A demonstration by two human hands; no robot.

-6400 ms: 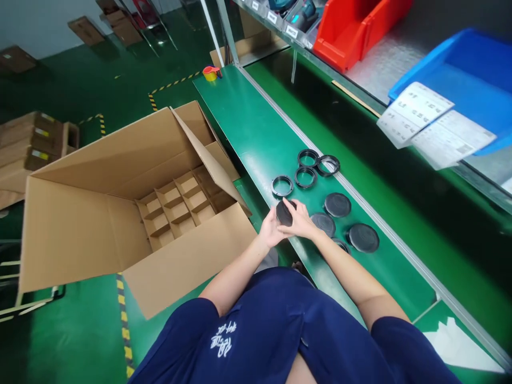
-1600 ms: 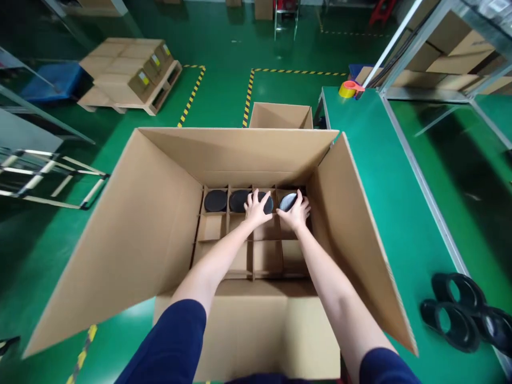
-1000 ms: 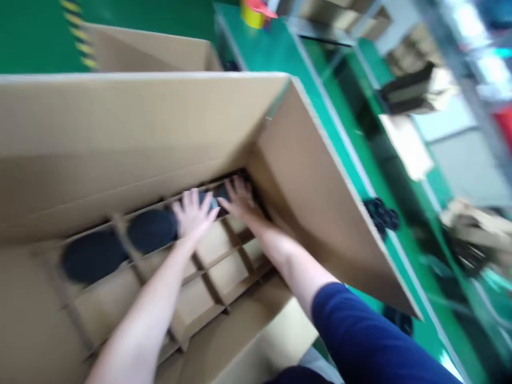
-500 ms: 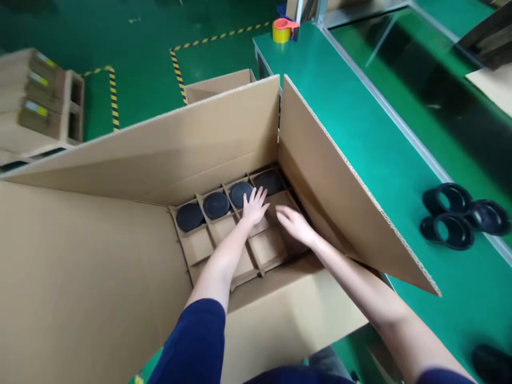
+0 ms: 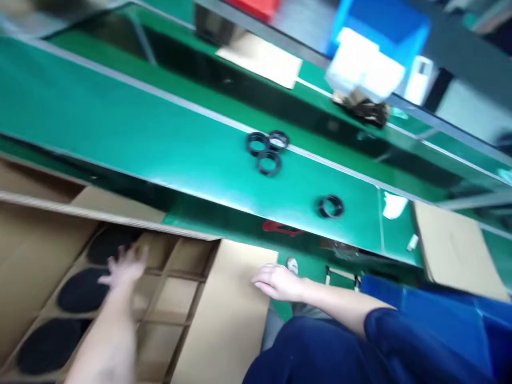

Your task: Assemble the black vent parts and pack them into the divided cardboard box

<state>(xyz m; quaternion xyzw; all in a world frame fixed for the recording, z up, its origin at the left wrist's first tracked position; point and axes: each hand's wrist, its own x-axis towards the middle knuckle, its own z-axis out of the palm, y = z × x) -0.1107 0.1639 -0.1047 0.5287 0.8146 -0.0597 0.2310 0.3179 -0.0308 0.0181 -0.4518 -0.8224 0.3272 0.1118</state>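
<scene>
At the lower left of the frame we see our left hand [image 5: 125, 269], fingers spread wide and holding nothing, above the divider grid [image 5: 176, 296] of a cardboard box [image 5: 36, 234]. Three black round caps [image 5: 82, 290] sit in a row of compartments along the left of that grid; the left hand is just beside the upper two, though blur keeps us from telling whether it touches them. The compartments right of that row show bare cardboard.

Our right hand [image 5: 278, 281], near the lower centre, is over the upper end of the box's flap [image 5: 226, 320]. Its fingers are loosely curled, and we cannot tell whether they pinch anything or rest on the flap.

Across the middle runs the green surface [image 5: 192, 160], with three black rings [image 5: 269, 153] clustered near the centre and a lone black ring [image 5: 323, 210] farther right. A blue bin [image 5: 388, 24] stands at the upper right.
</scene>
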